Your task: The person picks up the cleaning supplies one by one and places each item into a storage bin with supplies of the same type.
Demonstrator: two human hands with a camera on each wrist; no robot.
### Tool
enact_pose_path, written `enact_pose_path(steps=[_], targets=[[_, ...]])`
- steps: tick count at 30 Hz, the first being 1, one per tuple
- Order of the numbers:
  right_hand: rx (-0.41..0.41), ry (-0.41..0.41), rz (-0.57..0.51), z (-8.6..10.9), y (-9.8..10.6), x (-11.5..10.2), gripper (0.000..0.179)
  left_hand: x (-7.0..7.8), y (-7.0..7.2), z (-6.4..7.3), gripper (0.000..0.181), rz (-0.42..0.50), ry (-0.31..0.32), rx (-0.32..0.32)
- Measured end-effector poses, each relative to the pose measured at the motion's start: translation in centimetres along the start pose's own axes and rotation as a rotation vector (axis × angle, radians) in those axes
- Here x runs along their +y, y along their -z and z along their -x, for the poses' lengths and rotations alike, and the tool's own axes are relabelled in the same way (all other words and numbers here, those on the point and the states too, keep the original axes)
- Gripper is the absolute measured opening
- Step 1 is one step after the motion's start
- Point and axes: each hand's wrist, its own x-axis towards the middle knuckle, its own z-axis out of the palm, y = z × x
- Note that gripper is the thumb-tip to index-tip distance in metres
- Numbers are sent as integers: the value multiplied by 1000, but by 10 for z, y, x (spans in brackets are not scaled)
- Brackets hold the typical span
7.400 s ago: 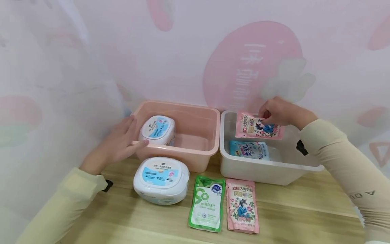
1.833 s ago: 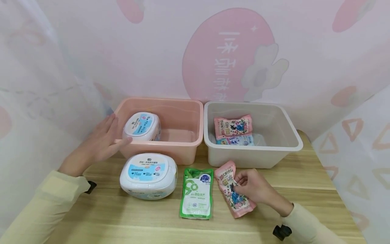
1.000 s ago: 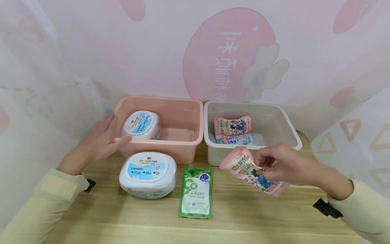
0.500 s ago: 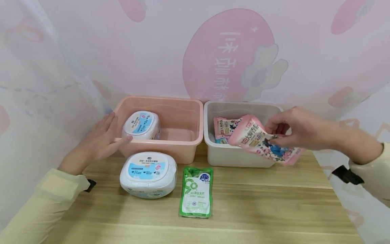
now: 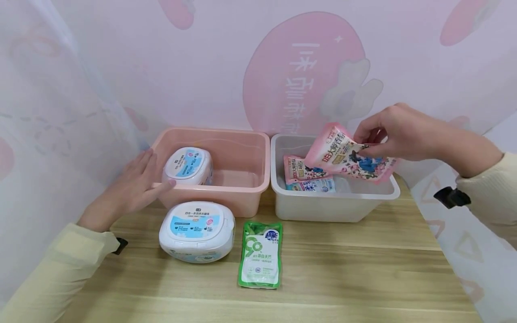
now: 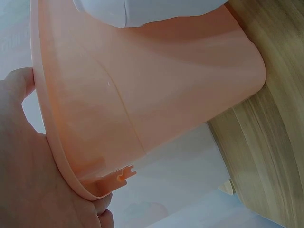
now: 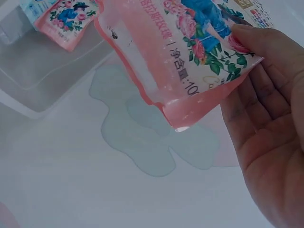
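Note:
My right hand [image 5: 408, 132] pinches a pink floral pouch [image 5: 350, 156], tilted above the light grey bin [image 5: 335, 208]. In the right wrist view the thumb lies on the printed face of the pouch [image 7: 190, 57], with the fingers behind it. Inside that bin lie another pink floral pouch [image 5: 296, 169] and a blue-and-white pouch [image 5: 317, 185], partly covered by it. My left hand [image 5: 123, 190] rests with straight fingers on the left corner of the pink bin [image 5: 242, 199], its thumb at the front rim. The left wrist view shows the hand [image 6: 35, 175] along the bin's rim.
A white lidded tub [image 5: 187, 166] sits inside the pink bin at its left. A second white tub [image 5: 197, 231] stands in front, beside a green-and-white pouch [image 5: 260, 255] lying on the wooden table [image 5: 363, 269]. A patterned wall covering [image 5: 194, 80] rises behind the bins.
One pink pouch was let go in the grey bin. My right hand then picked the second one off the table and lifted it over that bin. My left hand stays at the pink bin.

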Motion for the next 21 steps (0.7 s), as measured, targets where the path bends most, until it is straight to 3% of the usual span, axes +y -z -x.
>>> enact_pose_path(steps=[11, 16, 21], targets=[[5, 1, 15, -34, -8, 18, 13, -2, -4, 4, 106, -6, 10, 9], [-7, 4, -44, -47, -19, 26, 14, 0, -3, 6, 106, 8, 6, 12], [-31, -6, -36, -62, -35, 34, 14, 2, -4, 7, 105, 6, -3, 13]])
